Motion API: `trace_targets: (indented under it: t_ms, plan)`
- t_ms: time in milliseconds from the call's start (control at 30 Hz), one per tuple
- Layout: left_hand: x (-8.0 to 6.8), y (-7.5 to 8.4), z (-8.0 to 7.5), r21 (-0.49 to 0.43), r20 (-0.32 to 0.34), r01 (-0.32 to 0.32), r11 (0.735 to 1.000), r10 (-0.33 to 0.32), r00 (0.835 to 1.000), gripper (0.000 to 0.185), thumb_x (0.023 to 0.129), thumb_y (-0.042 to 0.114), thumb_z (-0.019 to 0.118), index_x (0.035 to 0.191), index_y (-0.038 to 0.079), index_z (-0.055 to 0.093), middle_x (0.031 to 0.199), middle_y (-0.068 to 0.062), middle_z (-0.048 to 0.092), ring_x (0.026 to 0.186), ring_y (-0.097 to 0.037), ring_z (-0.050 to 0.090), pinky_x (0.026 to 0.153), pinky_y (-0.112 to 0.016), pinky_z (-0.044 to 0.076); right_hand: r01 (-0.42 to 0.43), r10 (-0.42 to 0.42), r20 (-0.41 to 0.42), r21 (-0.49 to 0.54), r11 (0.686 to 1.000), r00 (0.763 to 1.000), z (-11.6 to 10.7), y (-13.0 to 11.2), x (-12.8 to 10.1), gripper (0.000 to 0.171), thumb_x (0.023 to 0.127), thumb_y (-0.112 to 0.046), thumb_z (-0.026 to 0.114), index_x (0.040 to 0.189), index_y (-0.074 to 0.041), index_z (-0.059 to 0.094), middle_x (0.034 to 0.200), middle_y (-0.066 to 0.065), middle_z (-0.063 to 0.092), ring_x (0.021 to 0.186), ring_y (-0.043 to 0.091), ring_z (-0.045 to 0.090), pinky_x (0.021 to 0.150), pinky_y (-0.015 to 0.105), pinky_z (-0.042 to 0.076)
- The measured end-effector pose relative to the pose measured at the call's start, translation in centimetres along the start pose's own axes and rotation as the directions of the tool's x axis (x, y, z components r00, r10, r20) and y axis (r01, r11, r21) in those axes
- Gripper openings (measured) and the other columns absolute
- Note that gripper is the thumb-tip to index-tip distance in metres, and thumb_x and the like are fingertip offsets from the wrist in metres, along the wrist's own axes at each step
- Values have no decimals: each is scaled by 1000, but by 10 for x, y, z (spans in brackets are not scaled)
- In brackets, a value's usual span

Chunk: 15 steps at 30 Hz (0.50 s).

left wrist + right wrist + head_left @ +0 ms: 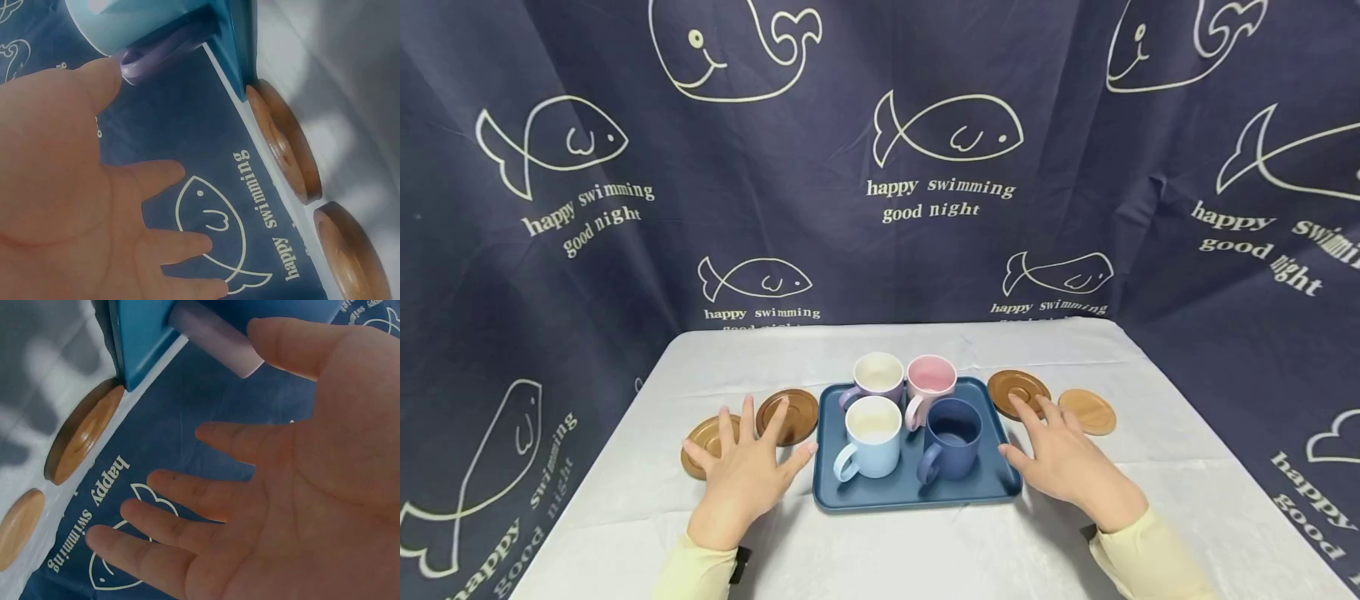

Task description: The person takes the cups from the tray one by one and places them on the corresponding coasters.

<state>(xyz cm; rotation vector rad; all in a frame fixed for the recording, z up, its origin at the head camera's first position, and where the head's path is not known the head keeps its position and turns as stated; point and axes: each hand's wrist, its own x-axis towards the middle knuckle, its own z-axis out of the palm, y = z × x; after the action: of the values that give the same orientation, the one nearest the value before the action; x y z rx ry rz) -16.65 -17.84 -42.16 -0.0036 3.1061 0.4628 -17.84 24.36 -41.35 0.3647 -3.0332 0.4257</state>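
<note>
On the worktop (925, 550), the blue tray (850, 492) with four mugs sits between my hands. My left hand (747, 472) and right hand (1063, 461) are spread flat, fingers straight, holding nothing. I judge both should close evenly on the tray's side rims, keeping it level, clear of the wooden coasters (787, 414).

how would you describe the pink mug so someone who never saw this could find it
Start at the blue tray in the middle of the white table, between the two hands. Four mugs stand on it in two rows; the pink mug is in the far row on the right. It is the only pink one: its neighbours are lilac, light blue and dark blue.
</note>
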Motion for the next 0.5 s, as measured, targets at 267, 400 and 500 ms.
trace_targets:
  t_ms: [267, 400, 500]
  plan:
    - [11, 1, -7, 2, -44, -9, 1000, 9, 999, 83, 96, 73, 50, 161, 23, 38, 165, -31, 22, 149, -65, 6, 93, -91, -17, 24, -24, 1, -2, 1000, 1000, -14, 1, 12, 73, 97, -42, 67, 154, -4, 43, 146, 38, 44, 124, 62, 45, 95, 73, 42]
    - [18, 1, -11, 6, -64, -15, 1000, 15, 998, 79, 95, 69, 55, 158, 22, 44, 159, -31, 34, 147, -65, 16, 94, -92, -12, 27, -27, 3, -5, 1000, 1000, -20, 2, 19, 71, 97, -38, 67, 154, -5, 42, 146, 41, 41, 126, 64, 43, 97, 75, 40]
    - [25, 2, -15, 14, -52, -12, 1000, 12, 999, 78, 95, 67, 56, 157, 21, 45, 159, -31, 34, 147, -64, 17, 94, -93, -10, 24, -24, 3, 5, 1000, 1000, -25, 1, 24, 71, 97, -37, 67, 154, -4, 42, 146, 42, 39, 128, 66, 40, 100, 76, 37]
